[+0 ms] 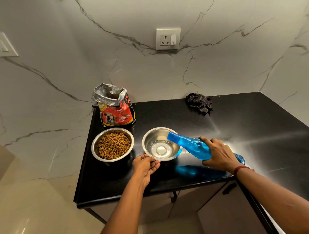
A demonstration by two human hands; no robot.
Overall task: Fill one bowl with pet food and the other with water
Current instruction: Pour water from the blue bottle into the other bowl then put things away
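Two steel bowls stand side by side on the black counter. The left bowl is full of brown kibble. The right bowl holds a little clear water at its bottom. My left hand pinches the near rim of the right bowl. My right hand grips a blue plastic bottle, tipped on its side with its capped neck over the right bowl's rim. No stream of water shows. Behind the left bowl stands the open red pet food bag.
A crumpled dark checked cloth lies at the back of the counter near the marble wall. A wall socket sits above it. Cabinet doors with a black handle run below the counter's front edge; tiled floor lies to the left.
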